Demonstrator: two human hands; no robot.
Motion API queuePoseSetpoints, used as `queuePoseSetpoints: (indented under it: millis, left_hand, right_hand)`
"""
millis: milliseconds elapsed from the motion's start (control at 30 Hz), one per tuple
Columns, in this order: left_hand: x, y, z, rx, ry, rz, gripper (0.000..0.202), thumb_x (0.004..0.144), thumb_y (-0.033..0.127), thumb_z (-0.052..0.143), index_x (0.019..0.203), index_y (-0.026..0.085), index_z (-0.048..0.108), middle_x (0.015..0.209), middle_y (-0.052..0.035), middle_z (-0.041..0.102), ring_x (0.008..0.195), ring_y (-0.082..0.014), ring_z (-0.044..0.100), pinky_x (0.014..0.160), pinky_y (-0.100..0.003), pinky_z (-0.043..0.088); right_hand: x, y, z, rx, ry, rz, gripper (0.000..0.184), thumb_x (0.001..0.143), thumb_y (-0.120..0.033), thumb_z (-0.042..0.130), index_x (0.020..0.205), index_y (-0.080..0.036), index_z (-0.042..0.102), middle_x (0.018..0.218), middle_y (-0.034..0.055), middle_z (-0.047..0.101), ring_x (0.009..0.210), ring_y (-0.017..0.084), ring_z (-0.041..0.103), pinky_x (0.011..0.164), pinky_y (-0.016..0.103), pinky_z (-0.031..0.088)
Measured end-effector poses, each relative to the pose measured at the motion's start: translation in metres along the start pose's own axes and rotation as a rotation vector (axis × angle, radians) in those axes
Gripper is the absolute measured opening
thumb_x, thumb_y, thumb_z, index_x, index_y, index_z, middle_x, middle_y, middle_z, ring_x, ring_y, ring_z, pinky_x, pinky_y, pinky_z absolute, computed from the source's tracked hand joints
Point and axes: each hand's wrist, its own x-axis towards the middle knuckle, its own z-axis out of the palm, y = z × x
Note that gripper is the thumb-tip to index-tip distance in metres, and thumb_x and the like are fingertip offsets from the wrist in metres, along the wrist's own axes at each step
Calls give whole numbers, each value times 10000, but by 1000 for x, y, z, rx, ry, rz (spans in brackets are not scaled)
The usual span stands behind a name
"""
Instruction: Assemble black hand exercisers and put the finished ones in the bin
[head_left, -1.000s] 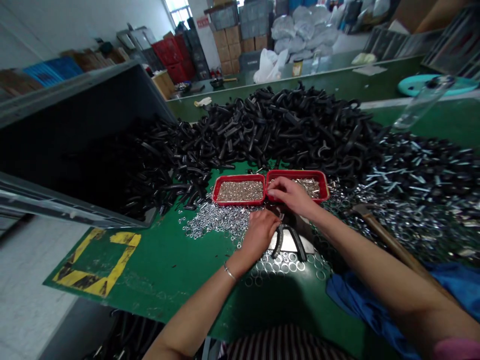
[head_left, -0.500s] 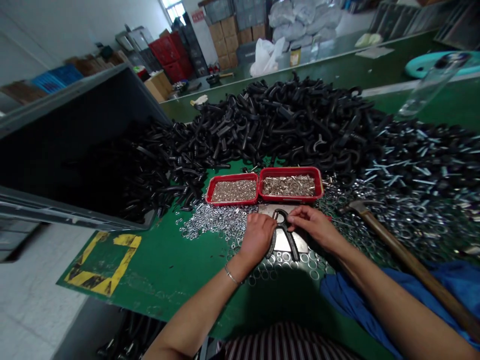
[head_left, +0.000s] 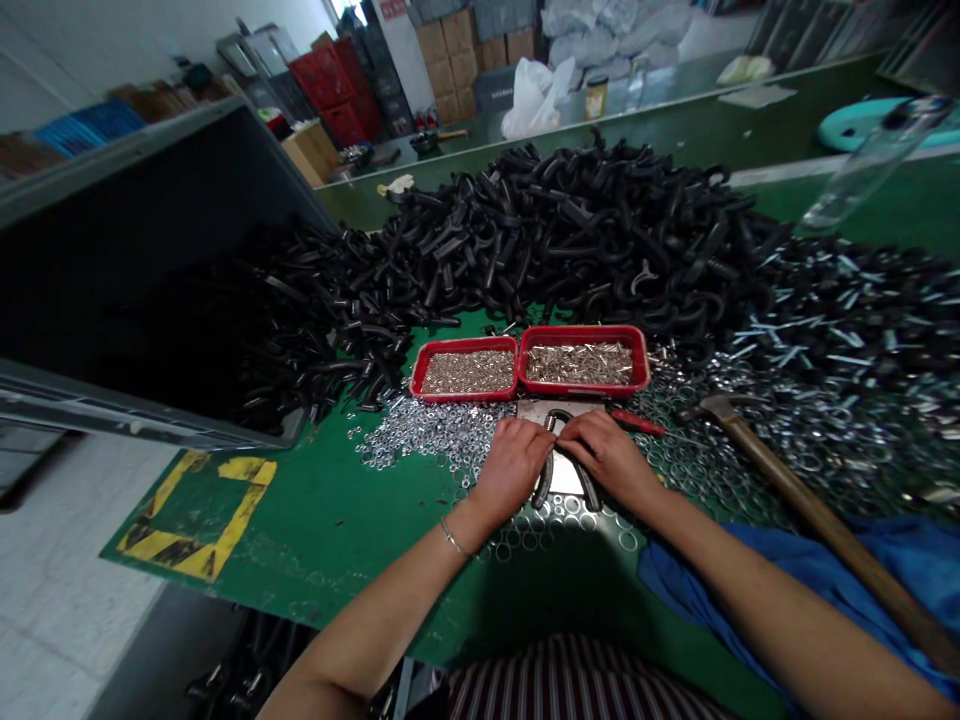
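Observation:
A black plier-shaped clamp (head_left: 587, 484), with curved jaws at the top and two ribbed legs spread toward me, lies over a small metal plate (head_left: 564, 482). My left hand (head_left: 516, 462) is closed around its left side near the joint. Pinched fingertips of my right hand (head_left: 613, 462) meet the left fingertips at the middle of the clamp. Whatever the right fingers hold is too small or hidden to tell. Just beyond the plate stand two red trays, the left tray (head_left: 465, 397) with tiny metal parts and the right tray (head_left: 585, 390) with small pins.
Black clamp parts (head_left: 525, 220) are heaped behind the trays and spill from a grey crate (head_left: 150, 425) at left. Small nuts (head_left: 420, 435) and metal rings (head_left: 529, 540) lie around the plate. A red-handled tool (head_left: 637, 422), a hammer (head_left: 802, 500) and blue cloth (head_left: 720, 590) are at right.
My right hand has moved left and inward, from the clamp's right side to its middle beside my left fingertips. The red-handled tool shows more now. The view has shifted slightly.

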Motion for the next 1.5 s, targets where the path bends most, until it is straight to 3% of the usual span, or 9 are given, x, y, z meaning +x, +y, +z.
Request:
queuePoseSetpoints:
  millis: [200,400,567,1033,1133,1267,1367,1433,1500]
  left_hand:
    - [-11,-7,-4,-307,137,-222,247,986,244,511,1204,196,616,1157,-81,636,1106,-215,546,994,-413,417]
    - [-8,-37,-32,-377,295,-279,208,990,247,498,1109,213,665,1079,-61,677,1066,-205,594,982,-413,459]
    - [-10,-48,-45,-437,315,-306,202,988,251,504,1077,222,683,1076,-57,686,1050,-198,618,975,-414,483]
    - [-16,-57,-45,-459,323,-326,195,972,238,513,1040,225,696,1057,-53,703,1036,-203,633,968,-414,497]
    - [-15,-69,-52,-409,331,-317,199,968,244,513,1032,220,700,1042,-56,704,1021,-203,636,960,-406,499]
    - [3,-106,-65,-173,290,-359,231,954,229,501,1037,187,712,1036,-82,701,1026,-218,632,971,-389,485]
    - [29,-135,-69,141,15,-496,244,911,208,518,1029,163,727,1071,-129,694,1037,-249,638,969,-384,478]
    - [46,-146,-69,276,-168,-577,227,865,192,554,983,130,737,1036,-167,700,1002,-276,655,920,-380,495]
    - [55,-149,-67,311,-238,-603,215,841,167,560,935,88,736,977,-199,705,956,-290,668,867,-366,509]
  right_hand:
    - [0,-2,2,-129,-29,-55,165,985,-280,531,920,-174,639,905,91,665,901,239,572,817,370,485]
    - [0,-6,2,-297,-55,-110,238,1009,-272,476,903,-158,656,910,109,668,877,234,566,777,349,475]
    - [-1,-7,4,-326,-65,-122,258,1017,-272,453,916,-158,661,920,113,665,895,237,565,785,350,479]
    - [-2,-7,0,-448,-208,-201,269,1011,-203,436,1099,-126,678,1027,139,681,957,253,570,826,378,520]
    - [-12,-6,-23,-385,-201,-160,305,1014,-211,419,1226,-149,630,1162,141,663,1053,255,575,895,397,510]
    - [-57,10,-90,-555,-31,100,295,1001,-328,430,1149,-153,615,1061,165,647,978,302,585,855,459,493]
    - [-99,24,-136,-808,-39,262,282,957,-424,449,896,-199,607,823,161,587,776,334,556,701,483,450]
    - [-116,31,-153,-857,-81,300,274,932,-445,471,783,-232,558,749,148,542,708,327,531,642,468,415]
    - [-122,35,-161,-853,-114,312,272,924,-440,482,732,-250,508,716,133,517,689,315,526,630,458,406]
